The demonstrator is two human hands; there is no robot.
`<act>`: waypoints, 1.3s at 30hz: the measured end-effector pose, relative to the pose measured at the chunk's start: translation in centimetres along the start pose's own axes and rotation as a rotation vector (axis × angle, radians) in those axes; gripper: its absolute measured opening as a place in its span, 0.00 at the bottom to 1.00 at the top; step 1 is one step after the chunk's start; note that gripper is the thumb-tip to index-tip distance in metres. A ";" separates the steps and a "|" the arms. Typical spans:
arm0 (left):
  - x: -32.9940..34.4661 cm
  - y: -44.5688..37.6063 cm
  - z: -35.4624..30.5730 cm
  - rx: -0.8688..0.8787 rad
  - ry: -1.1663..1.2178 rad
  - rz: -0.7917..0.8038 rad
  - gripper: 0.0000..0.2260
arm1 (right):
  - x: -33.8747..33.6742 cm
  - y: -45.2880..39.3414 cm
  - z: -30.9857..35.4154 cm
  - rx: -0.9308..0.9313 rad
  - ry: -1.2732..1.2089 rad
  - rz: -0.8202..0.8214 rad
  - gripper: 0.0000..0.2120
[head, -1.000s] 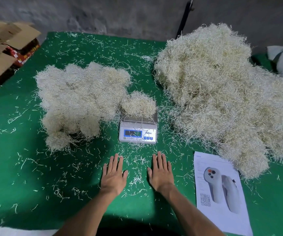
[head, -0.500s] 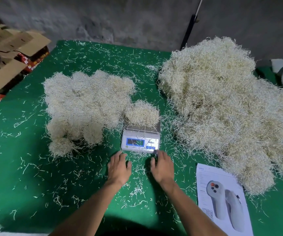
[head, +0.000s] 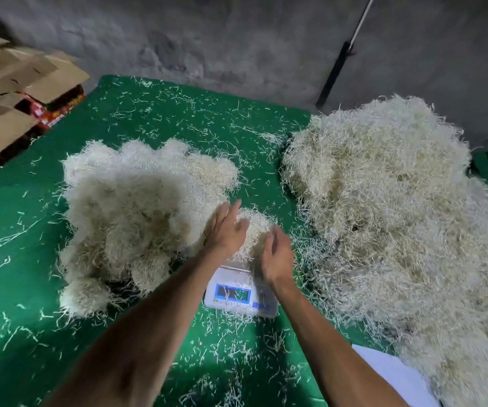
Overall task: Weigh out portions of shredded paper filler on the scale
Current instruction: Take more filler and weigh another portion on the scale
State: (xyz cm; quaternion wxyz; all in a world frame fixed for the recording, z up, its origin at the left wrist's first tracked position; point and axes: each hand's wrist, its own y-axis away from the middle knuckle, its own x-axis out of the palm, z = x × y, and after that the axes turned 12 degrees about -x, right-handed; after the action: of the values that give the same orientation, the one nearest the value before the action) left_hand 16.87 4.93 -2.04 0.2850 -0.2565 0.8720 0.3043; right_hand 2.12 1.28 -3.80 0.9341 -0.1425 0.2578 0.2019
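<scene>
**Both hands around the little clump on the scale**

So the person's got both arms stretched out over the green counter, and the hands are cupping the small clump of shredded paper sitting on top of the scale. The left hand is against the clump's left side, fingers pretty much straight and pointing away from the camera, palm turned inward. The right hand is on the clump's right side, fingers loosely bent toward it. Both are blurry, so whether either grip is actually closed on the paper or just resting against it, can't tell. Nothing looks clenched though.

The scale is white with a blue-framed display facing the person; the digits are too smeared to read. It sits about middle of the counter, near the front.

Left of the scale, touching it or close to it, there's a bunch of rounded portions of the same filler bunched together, with one small ball at the front-left corner of the group. On the right is the big loose pile, way larger, running from the back of the counter to the near edge.

Loose strands are scattered everywhere on the green. A white sheet of paper pokes out at bottom right, partly under the big pile. Cardboard boxes are stacked off to the far left, and a grey wall stands behind.
</scene>
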 end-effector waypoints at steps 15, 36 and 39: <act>1.1 3.5 -1.7 -0.494 1.496 0.437 0.30 | 4.9 -5.6 7.2 0.053 -0.375 -0.183 0.15; -8.8 10.2 0.5 -0.416 1.597 0.618 0.35 | 3.0 -0.1 16.1 -0.518 -0.099 0.301 0.11; -11.1 8.8 3.0 -0.512 1.576 0.431 0.33 | 3.8 1.2 16.9 -0.656 -0.068 0.303 0.13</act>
State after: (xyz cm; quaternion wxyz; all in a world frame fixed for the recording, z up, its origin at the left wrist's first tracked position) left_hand 20.27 16.03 6.62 -0.5352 -0.2782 0.7497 0.2723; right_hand 11.67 9.75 7.93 0.8060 -0.3881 0.1663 0.4148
